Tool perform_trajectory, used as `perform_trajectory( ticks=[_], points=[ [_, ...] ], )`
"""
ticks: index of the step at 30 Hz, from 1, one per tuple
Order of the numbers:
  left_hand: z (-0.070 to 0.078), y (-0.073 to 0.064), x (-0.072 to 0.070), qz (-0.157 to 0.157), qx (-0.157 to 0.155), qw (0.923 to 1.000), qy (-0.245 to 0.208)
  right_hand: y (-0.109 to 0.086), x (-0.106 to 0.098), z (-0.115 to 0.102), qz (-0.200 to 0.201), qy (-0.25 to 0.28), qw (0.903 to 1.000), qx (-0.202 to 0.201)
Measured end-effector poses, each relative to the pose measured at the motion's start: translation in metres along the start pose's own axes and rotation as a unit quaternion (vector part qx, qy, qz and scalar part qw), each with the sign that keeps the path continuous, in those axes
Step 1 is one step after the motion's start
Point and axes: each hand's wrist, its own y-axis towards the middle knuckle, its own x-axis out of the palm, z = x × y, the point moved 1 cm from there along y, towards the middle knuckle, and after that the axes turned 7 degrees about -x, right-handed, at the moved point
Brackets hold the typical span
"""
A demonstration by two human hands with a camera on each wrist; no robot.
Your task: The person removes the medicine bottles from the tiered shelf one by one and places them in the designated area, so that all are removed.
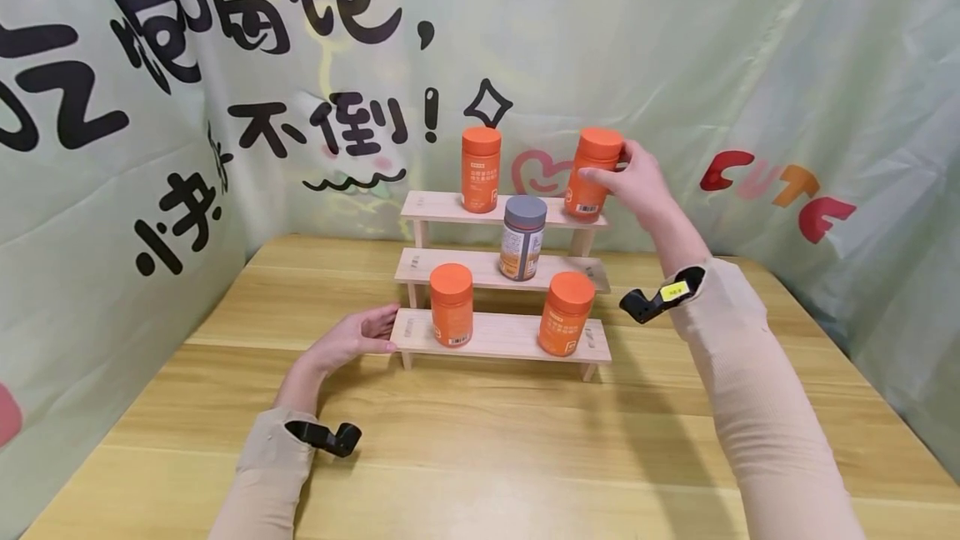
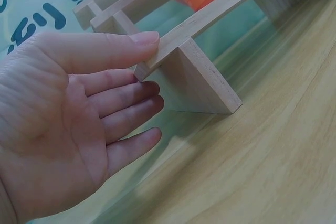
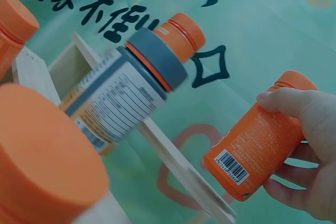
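My right hand (image 1: 641,186) grips an orange bottle (image 3: 257,140), thumb on one side and fingers on the other. The bottle leans slightly at the right end of the stand's top tier; whether its base touches the board, I cannot tell. My left hand (image 1: 352,340) pinches the left end of the lowest tier of a three-step wooden stand (image 2: 184,32), thumb above and index finger partly hidden behind the corner. Another orange bottle (image 1: 481,173) stands on the top tier's left. A grey-capped bottle (image 1: 522,240) is on the middle tier.
The bottom tier carries a left orange bottle (image 1: 452,307) and a right orange bottle (image 1: 567,315). Beneath the stand is a wood-grain table (image 1: 480,457). A printed curtain (image 1: 637,40) hangs close behind and along both sides.
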Motion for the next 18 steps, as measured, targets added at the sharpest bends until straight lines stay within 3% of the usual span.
perform_trajectory(
  ticks=[14,18],
  points=[
    [0.003,-0.002,0.0,0.01,-0.006,0.9998,0.015,-0.022,-0.055,0.03,0.049,0.017,0.9986,-0.001],
    [0.003,-0.002,0.001,0.011,-0.002,0.9998,0.018,-0.031,-0.068,0.046,0.059,-0.003,0.9982,0.013]
  ],
)
